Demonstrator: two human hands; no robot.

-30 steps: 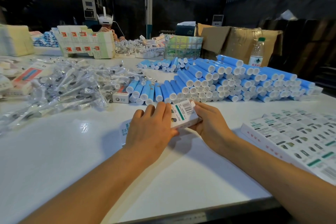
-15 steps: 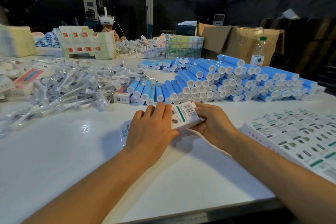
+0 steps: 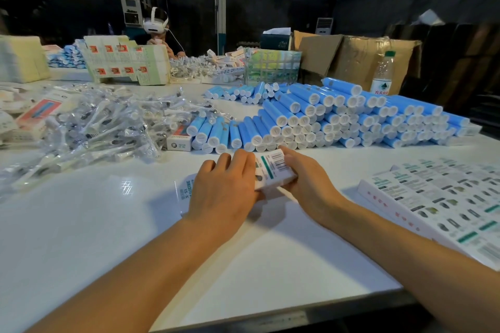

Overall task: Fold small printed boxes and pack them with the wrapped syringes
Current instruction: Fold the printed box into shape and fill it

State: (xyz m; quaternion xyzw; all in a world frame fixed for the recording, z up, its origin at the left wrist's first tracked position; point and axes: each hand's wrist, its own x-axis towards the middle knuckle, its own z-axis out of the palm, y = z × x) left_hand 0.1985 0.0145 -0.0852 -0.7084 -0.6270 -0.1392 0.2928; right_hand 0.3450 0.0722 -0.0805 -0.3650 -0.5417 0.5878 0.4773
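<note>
Your left hand (image 3: 224, 186) and right hand (image 3: 305, 181) still pinch the small printed box (image 3: 273, 170) just above the bench (image 3: 108, 224), barely shifted in the last second, so you're likely mid-fold, wrapped syringes (image 3: 89, 127) unpacked.

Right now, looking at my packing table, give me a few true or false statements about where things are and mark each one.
1. Both hands hold the small printed box. True.
2. The blue tubes are stacked beyond the box. True.
3. The wrapped syringes lie to the right of the hands. False: they are piled to the left.
4. The water bottle lies on its side. False: it stands upright.
5. The flat printed sheets sit by the right hand. True.
</note>
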